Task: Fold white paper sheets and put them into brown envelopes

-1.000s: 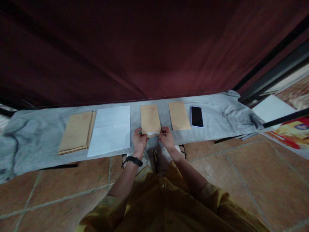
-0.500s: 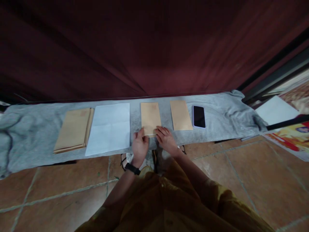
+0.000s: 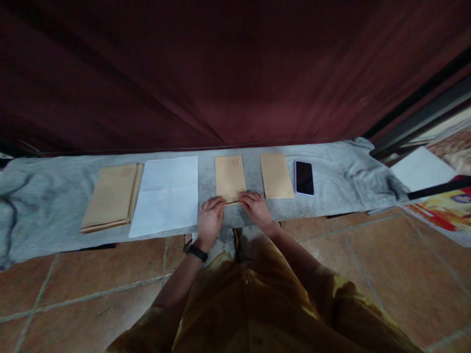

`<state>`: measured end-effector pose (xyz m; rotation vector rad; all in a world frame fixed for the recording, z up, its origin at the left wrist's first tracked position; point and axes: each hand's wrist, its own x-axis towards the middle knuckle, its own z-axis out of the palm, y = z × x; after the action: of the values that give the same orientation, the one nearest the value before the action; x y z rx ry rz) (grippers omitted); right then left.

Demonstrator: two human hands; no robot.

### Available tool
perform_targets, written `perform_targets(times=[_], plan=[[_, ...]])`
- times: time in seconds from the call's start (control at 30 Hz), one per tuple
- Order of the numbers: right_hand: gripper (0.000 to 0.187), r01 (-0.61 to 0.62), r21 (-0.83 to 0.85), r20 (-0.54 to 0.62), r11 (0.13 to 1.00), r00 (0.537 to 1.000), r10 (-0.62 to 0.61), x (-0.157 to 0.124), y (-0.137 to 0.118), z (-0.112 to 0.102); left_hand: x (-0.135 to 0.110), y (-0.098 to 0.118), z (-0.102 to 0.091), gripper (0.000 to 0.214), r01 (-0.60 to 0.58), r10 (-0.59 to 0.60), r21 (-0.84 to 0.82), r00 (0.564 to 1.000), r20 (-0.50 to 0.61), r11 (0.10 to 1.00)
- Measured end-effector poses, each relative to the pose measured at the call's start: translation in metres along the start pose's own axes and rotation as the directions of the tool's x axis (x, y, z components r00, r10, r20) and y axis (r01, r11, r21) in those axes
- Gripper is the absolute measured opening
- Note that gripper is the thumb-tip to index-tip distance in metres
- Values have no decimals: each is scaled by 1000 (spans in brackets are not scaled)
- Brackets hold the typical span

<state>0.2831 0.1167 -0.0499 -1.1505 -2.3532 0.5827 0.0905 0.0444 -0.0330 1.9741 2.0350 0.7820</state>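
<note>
A brown paper envelope [image 3: 230, 175] lies flat in front of me, with a faint reddish stamp mark near its far right corner. Its near end shows a dark folded edge between my two hands. My left hand [image 3: 211, 220] has its fingers curled onto the near left corner. At the near right corner, the bent fingers of my right hand [image 3: 256, 210] press on the same edge. Both thumbs are mostly hidden. To the right lies another brown envelope [image 3: 277, 175], with nothing touching it.
Left of my hands lie a white paper sheet [image 3: 167, 196] and a stack of larger brown envelopes [image 3: 110, 196]. A phone [image 3: 304, 178] rests at the right on the grey cloth [image 3: 342, 171]. A dark red curtain [image 3: 228, 73] hangs behind the narrow surface.
The pale strip at the envelope's near end has gone and a dark folded edge shows there. My left hand has rolled over, its fingers now on top of the corner.
</note>
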Motion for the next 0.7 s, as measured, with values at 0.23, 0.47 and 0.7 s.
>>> perform_targets(times=[0.23, 0.47, 0.7], plan=[[17, -86, -76, -61, 993, 995, 81, 4, -7, 7, 12, 6, 6, 22, 121, -117, 81, 992, -57, 989], [13, -92, -49, -85, 995, 993, 88, 2, -5, 8, -11, 13, 13, 36, -82, 84, 50, 996, -37, 995], [26, -50, 40, -98, 998, 994, 53, 14, -28, 8, -19, 11, 20, 43, -176, 170, 54, 981, 93, 983]])
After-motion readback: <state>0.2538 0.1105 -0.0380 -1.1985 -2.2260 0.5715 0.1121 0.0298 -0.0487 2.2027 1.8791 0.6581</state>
